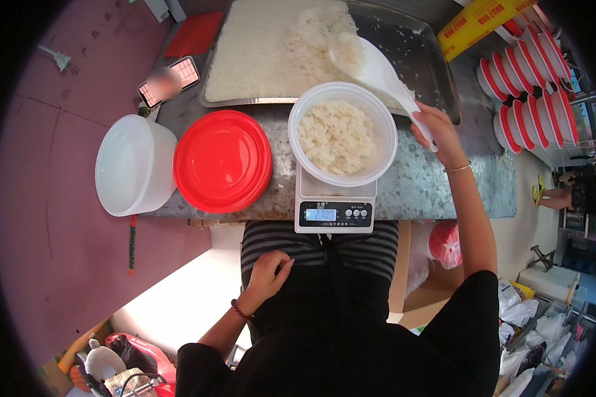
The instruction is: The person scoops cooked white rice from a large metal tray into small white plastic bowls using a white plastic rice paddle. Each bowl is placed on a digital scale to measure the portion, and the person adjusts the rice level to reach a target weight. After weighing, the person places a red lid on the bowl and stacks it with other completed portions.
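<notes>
My right hand [439, 130] grips the handle of a white plastic rice paddle [388, 74]. The paddle's blade carries some cooked rice and rests over the rice [273, 49] in a large metal tray [402, 30]. In front of the tray, a round white plastic bowl [385, 156] holds a mound of rice [336, 136]. That bowl sits on a digital kitchen scale [335, 214] with a lit display, at the table's near edge. My left hand [269, 273] lies against my lap, fingers curled, holding nothing.
Left of the scale are red plastic lids [222, 161] and white plastic tubs [135, 166]. A phone [169, 82] lies by the tray's left corner. Red-lidded tubs [531, 64] stand stacked at right. Below the metal table [452, 188] is an open cardboard box [422, 305]. A person's legs [554, 193] show far right.
</notes>
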Available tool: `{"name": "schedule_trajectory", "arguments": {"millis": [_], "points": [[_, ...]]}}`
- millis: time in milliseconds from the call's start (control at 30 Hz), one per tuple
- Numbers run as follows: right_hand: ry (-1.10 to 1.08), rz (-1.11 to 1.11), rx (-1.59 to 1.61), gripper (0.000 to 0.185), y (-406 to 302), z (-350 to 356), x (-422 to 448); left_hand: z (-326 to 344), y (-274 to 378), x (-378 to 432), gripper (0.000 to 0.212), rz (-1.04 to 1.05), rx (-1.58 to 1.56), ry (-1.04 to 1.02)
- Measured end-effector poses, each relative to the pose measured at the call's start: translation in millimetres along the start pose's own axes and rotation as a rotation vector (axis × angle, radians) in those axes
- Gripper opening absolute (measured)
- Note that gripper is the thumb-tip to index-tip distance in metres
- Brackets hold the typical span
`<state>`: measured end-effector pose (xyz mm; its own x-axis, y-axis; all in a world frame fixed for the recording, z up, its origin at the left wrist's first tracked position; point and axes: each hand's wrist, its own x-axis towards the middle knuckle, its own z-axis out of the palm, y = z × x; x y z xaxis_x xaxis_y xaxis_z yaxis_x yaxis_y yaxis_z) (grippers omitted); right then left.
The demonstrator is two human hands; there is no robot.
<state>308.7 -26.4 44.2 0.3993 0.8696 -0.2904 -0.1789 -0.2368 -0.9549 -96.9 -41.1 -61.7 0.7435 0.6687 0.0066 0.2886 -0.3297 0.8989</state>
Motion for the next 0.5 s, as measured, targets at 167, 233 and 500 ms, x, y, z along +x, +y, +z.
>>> {"name": "schedule_trajectory", "arguments": {"millis": [167,233,500], "points": [[0.02,-0.035,-0.123,0.038,-19,3,-54,2,-2,-2,0.01,-0.009,-0.007,0.032],[0.03,-0.081,-0.286,0.037,-22,-1,-77,2,0,-1,0.01,-0.029,-0.039,0.024],[0.222,-0.247,-0.591,0.034,-2,2,-124,-24,33,30,0.007,-0.151,-0.266,-0.039]]}}
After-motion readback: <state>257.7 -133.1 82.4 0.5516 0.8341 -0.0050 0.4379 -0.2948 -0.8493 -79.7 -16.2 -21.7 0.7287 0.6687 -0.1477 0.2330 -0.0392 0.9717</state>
